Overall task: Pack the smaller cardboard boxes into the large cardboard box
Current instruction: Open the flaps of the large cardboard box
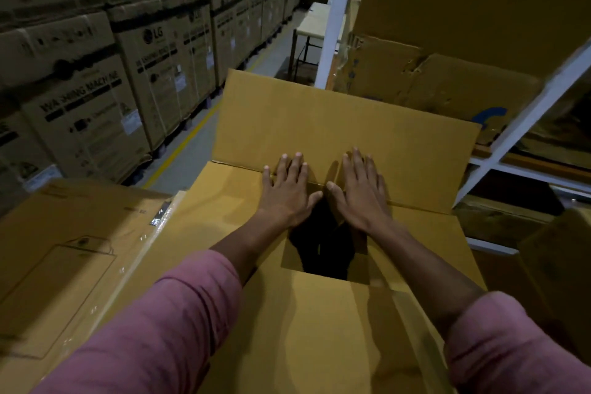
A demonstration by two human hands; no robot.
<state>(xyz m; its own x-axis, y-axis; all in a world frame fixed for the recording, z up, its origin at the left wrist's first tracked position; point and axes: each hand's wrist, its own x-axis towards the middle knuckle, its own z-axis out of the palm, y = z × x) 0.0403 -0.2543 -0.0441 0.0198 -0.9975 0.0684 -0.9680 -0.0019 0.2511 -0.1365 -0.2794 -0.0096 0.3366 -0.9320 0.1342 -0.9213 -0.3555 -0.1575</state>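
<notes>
Your left hand (289,189) and right hand (361,192) lie flat, fingers straight, pressing the side flaps of the large cardboard box (319,313) directly before you. Its far flap (345,128) stands upright; the interior gap is dark.

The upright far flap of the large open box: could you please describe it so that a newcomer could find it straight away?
Start at the large cardboard box in front of the person, where the left hand and right hand press flat on its folded side flaps. The upright far flap rises just beyond the fingertips. Unlike the printed washing machine cartons stacked to the left, it is plain and unprinted.
</notes>
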